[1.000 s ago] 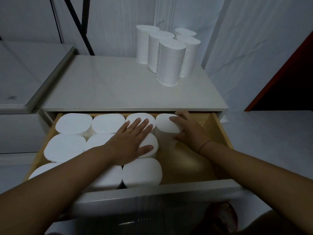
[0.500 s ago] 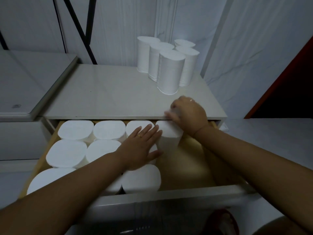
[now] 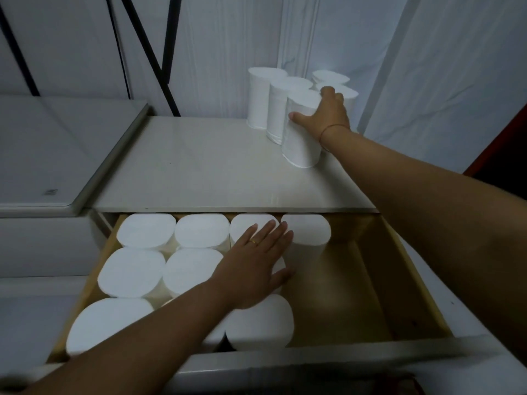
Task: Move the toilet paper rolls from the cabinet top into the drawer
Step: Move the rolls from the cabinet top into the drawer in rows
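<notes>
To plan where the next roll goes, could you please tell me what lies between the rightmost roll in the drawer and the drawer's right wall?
Nothing: the head view shows only bare drawer floor between the rightmost roll and the right wall.

Pale wall (image 3: 228, 38) behind, faint marble veining, vertical panel seams. Thin black bars (image 3: 168, 52) crossing at angles against wall, upper left. Low grey-white unit (image 3: 57, 155) at left, flat top with raised rim; small dark sticker (image 3: 50, 192) near its front edge. Red strip (image 3: 502, 143) at far right, dark gap (image 3: 513, 178) beside it.
</notes>
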Demonstrator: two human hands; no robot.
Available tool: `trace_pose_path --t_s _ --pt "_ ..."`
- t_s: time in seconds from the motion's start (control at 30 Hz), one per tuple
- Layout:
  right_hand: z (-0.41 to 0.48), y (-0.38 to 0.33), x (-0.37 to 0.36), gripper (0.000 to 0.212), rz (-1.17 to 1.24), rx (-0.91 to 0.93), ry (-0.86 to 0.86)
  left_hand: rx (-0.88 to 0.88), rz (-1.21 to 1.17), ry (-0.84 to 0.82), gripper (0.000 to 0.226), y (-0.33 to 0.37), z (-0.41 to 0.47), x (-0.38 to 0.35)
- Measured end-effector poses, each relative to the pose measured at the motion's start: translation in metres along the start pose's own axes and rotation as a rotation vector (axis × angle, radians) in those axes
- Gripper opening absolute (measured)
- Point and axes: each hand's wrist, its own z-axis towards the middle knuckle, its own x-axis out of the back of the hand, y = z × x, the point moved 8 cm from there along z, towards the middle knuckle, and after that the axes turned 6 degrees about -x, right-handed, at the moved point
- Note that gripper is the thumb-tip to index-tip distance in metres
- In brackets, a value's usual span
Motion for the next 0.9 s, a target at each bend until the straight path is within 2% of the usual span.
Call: trace_pose_path --t_s 0.1,0.2,0.37,0.6,0.7,0.8,0.9 --pt "0.003 0.003 0.002 0.089 0.026 -0.035 0.026 -0.010 0.001 -0.004 0.074 0.002 0.000 0.000" --pt "-0.008 0.002 0.008 0.092 0.041 -0.003 -0.038 -0.012 0.003 -0.008 0.073 0.001 0.001 -0.001" --pt "-0.064 0.004 0.028 0.075 0.219 0.099 -0.270 -0.010 0.008 -0.018 0.078 0.001 0.002 -0.003" --pt "-0.151 0.028 0.073 0.076 0.229 0.200 -0.569 -0.018 0.003 -0.040 0.074 0.002 0.003 -0.001" --pt "-0.178 0.049 0.078 0.078 0.265 0.160 -0.690 -0.026 -0.003 -0.065 0.085 0.005 0.002 0.000" --pt "-0.201 0.068 0.063 0.075 0.186 0.158 -0.741 -0.066 0.001 -0.097 0.095 0.007 -0.001 0.000" --pt "-0.213 0.081 0.037 0.078 0.015 0.227 -0.701 -0.083 -0.009 -0.105 0.098 0.008 -0.004 0.000"
